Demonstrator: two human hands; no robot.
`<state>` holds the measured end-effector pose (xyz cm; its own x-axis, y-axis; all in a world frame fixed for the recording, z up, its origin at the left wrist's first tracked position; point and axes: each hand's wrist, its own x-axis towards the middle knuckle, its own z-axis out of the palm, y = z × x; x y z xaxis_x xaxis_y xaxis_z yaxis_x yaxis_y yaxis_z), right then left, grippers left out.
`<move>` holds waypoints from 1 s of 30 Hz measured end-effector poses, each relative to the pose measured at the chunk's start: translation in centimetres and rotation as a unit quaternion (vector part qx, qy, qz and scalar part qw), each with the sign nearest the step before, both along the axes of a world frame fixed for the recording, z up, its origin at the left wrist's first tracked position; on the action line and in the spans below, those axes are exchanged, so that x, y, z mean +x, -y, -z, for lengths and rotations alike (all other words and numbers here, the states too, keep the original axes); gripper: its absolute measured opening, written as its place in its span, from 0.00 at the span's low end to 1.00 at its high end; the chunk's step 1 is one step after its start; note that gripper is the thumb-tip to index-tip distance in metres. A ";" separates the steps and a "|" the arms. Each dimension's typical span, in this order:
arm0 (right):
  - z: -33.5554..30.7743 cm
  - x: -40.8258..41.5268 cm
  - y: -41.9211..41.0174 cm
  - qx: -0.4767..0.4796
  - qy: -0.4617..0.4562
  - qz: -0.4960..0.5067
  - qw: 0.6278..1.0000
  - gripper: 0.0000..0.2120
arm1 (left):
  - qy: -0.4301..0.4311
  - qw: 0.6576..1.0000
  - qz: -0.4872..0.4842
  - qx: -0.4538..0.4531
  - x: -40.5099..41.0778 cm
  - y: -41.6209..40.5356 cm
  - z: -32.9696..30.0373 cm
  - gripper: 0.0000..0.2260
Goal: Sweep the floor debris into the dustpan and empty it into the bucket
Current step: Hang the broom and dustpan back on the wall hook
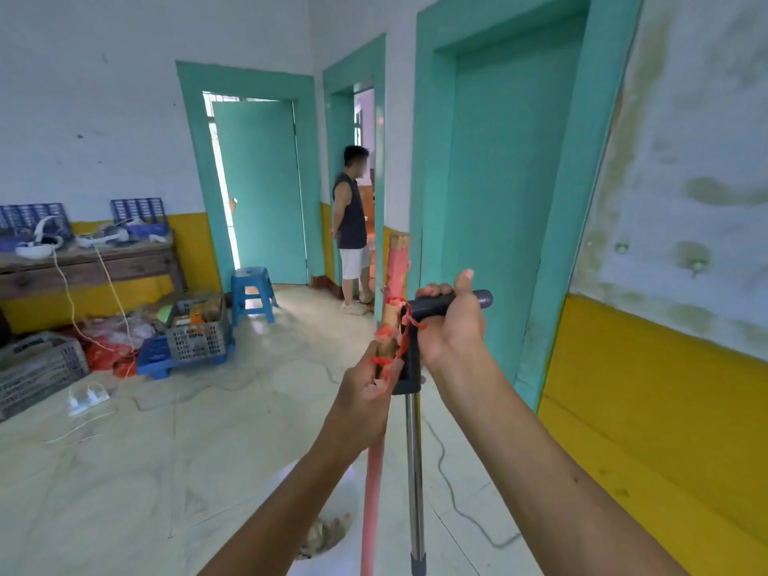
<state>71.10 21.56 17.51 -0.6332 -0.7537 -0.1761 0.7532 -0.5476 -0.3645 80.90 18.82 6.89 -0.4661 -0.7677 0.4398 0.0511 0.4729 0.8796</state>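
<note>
We've got two long tools up in front of us, both standing near upright, long axes running floor to chest. Biggest first: the broom [371,484], a pink stick going down past the lower edge, its top a bare wooden stub with frayed red string round it. It looks light and stiff, but that tattered wrap could be slick or snag, so we'd hold just below it, on clean stick. Our left hand [365,392] is wrapped round it right at the string, fingers closed.

Beside it, nearly touching, the dustpan handle [413,471]: a chrome tube, rigid, probably light, likely slippery on the bare metal. The dark grip on top is the place to take it, and it turns sideways, pointing right toward the teal door [511,180]. Our right hand [451,322] is closed over that grip, thumb up on top.

Down low, between our forearms, a white bucket [353,488] sits on the floor with what looks like debris [326,534] inside; hard to be sure. The pan itself is out of view below.

A bystander [352,226] stands well apart by a far doorway.
</note>
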 end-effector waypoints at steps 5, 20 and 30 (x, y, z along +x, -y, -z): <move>0.5 -3.7 -2.2 0.002 -0.009 0.046 0.999 0.18 | 0.027 0.997 0.054 0.050 -4.8 -1.0 -0.6 0.14; -0.8 -17.8 -8.1 0.323 -0.325 0.245 0.854 0.20 | -0.077 0.984 0.094 0.134 -23.1 -1.6 -2.5 0.15; -6.5 -29.2 -9.9 0.362 -0.843 -0.138 0.373 0.15 | -0.048 0.944 0.322 0.058 -32.2 -0.3 -1.4 0.17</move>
<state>41.94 31.46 24.02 -0.2197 -0.9726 0.0758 -0.8892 0.1677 -0.4256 48.71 19.15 8.32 -0.8146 -0.3843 0.4345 0.3779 0.2167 0.9001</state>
